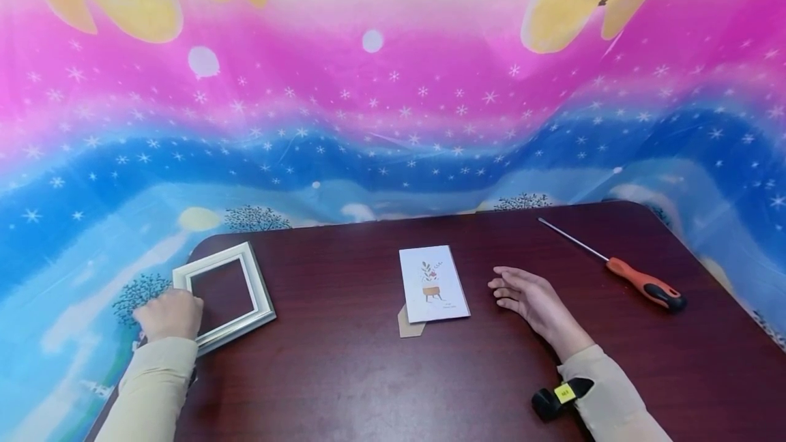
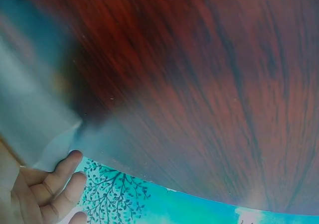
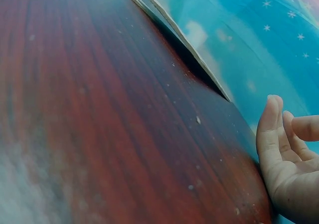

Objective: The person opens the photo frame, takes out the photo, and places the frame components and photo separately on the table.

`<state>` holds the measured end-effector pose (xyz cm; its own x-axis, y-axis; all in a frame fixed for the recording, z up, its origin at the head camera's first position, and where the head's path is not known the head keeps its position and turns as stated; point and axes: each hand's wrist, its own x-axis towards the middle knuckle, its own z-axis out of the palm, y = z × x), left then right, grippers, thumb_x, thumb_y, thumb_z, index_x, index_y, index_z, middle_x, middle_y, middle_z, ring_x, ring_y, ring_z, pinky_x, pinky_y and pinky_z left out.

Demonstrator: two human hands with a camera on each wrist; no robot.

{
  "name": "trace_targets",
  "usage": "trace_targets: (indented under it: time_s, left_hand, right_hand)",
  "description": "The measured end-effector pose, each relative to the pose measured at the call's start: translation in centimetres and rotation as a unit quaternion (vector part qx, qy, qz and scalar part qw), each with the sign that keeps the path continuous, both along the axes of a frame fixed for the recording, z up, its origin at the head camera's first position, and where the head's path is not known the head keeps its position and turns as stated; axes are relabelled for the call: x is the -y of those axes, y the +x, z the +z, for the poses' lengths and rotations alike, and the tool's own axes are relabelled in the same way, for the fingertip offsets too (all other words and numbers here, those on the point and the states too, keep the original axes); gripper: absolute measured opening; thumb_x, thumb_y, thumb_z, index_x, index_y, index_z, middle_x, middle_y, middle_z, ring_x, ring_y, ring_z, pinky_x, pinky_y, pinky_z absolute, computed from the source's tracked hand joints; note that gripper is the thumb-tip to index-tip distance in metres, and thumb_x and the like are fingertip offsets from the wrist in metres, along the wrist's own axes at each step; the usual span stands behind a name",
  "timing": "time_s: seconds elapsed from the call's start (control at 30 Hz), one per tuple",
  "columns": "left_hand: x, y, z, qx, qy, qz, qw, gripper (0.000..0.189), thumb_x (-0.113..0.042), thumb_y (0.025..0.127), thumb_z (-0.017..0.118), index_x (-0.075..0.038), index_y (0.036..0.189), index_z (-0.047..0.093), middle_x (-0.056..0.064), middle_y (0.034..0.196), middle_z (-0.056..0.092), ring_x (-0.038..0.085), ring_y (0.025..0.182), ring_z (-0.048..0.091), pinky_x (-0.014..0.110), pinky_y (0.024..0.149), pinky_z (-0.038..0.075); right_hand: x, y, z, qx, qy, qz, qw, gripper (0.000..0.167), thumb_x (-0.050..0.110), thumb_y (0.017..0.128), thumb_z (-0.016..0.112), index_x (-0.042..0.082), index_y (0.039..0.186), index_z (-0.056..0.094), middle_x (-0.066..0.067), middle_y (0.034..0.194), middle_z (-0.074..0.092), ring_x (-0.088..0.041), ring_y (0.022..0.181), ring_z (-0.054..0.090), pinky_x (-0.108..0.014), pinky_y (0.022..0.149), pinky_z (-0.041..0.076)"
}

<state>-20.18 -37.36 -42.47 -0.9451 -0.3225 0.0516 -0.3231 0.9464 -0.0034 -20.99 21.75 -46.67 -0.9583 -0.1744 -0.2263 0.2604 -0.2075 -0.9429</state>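
A silvery-white picture frame with an open middle is at the table's left end. My left hand grips its left side; in the left wrist view the fingers curl beneath a blurred corner of the frame. At the table's middle lies a white card printed with a potted plant on a stool, overlapping a brown cardboard piece. To the card's right is my right hand, fingers loosely bent and holding nothing. In the right wrist view, the card's thin edges show beyond that hand.
A screwdriver with an orange and black handle lies on the right side of the dark red wooden table. Behind the table hangs a pink and blue patterned cloth. A black strap device sits at the right wrist.
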Motion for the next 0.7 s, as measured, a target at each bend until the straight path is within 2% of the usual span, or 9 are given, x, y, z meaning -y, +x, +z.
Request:
trace_targets:
  time_s: [0.3, 0.5, 0.7]
  left_hand:
    - [-0.1, -0.03, 0.08, 0.011, 0.009, 0.019, 0.9997, 0.041, -0.018, 0.097, 0.05, 0.016, 0.075, 0.055, 0.029, 0.068, 0.056, 0.048, 0.07, 0.058, 0.061, 0.069, 0.045]
    - [-0.42, 0.06, 0.2, 0.013, 0.007, 0.026, 0.9996, 0.044, -0.021, 0.098, 0.054, 0.022, 0.089, 0.056, 0.037, 0.082, 0.058, 0.054, 0.085, 0.056, 0.064, 0.074, 0.045]
    - [-0.47, 0.06, -0.07, 0.015, 0.009, 0.033, 0.9993, 0.048, -0.024, 0.099, 0.057, 0.022, 0.091, 0.057, 0.038, 0.084, 0.059, 0.055, 0.085, 0.057, 0.063, 0.073, 0.046]
  right_hand:
    - [-0.11, 0.13, 0.22, -0.005, -0.011, 0.001, 0.9999, 0.032, 0.019, 0.105, 0.05, 0.002, 0.132, 0.055, 0.002, 0.095, 0.07, -0.009, 0.084, 0.064, -0.023, 0.076, 0.055]
    - [-0.08, 0.04, 0.11, -0.002, -0.007, -0.001, 1.0, 0.037, 0.019, 0.106, 0.049, -0.002, 0.136, 0.05, 0.002, 0.095, 0.07, -0.01, 0.084, 0.064, -0.023, 0.076, 0.055]
    - [-0.13, 0.01, -0.02, 0.0, -0.006, -0.001, 1.0, 0.041, 0.019, 0.106, 0.048, -0.005, 0.139, 0.046, 0.002, 0.094, 0.07, -0.01, 0.084, 0.064, -0.023, 0.076, 0.055]
